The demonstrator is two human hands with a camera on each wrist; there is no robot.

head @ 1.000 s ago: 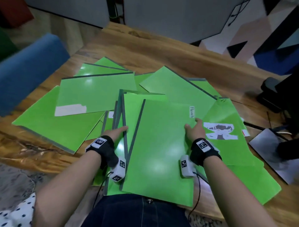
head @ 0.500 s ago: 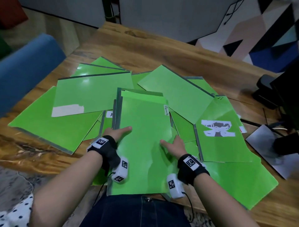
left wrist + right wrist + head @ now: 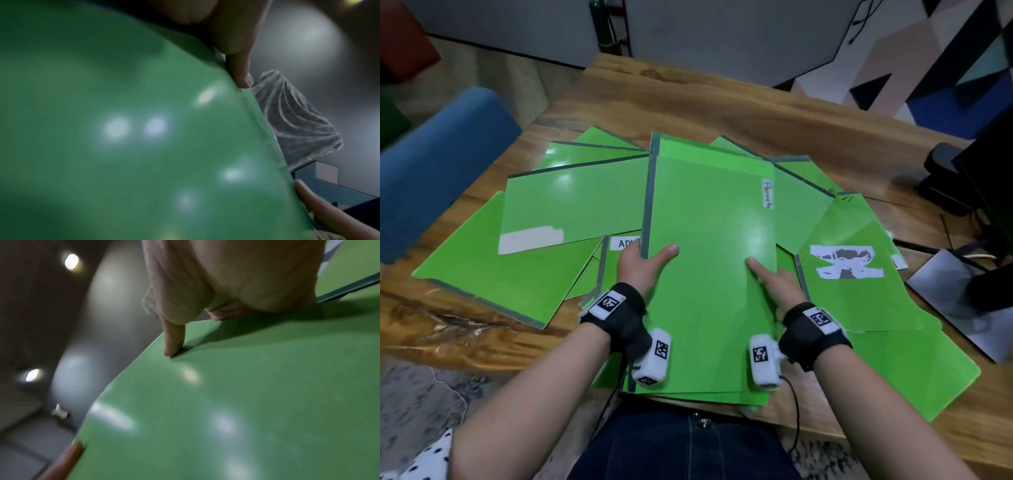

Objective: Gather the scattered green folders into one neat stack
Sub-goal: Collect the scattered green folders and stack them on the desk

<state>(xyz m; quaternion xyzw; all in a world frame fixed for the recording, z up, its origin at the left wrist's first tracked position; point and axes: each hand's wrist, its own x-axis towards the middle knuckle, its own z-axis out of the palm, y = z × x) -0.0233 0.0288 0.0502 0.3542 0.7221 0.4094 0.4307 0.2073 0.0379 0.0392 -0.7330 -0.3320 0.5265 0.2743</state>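
Note:
I hold a small stack of green folders (image 3: 709,240) by its two long edges, its top one labelled on a white strip. My left hand (image 3: 643,263) grips the left edge, thumb on top and fingers beneath. At the right edge my right hand (image 3: 774,284) pinches the same way. The stack's far end is raised over the scattered folders. In the left wrist view my thumb (image 3: 240,65) lies along the stack's (image 3: 144,129) edge. The right wrist view shows my thumb (image 3: 172,340) pressing on the top cover (image 3: 226,402).
Loose green folders fan out on the wooden table (image 3: 722,113): one with a white patch (image 3: 571,205), a large one at the left (image 3: 500,274), one with a torn label (image 3: 852,246). A blue chair (image 3: 438,154) stands left, black equipment (image 3: 962,178) right.
The top folder slid left onto the others and now lies squared with them. Both hands took the stack by its side edges and raised its far end.

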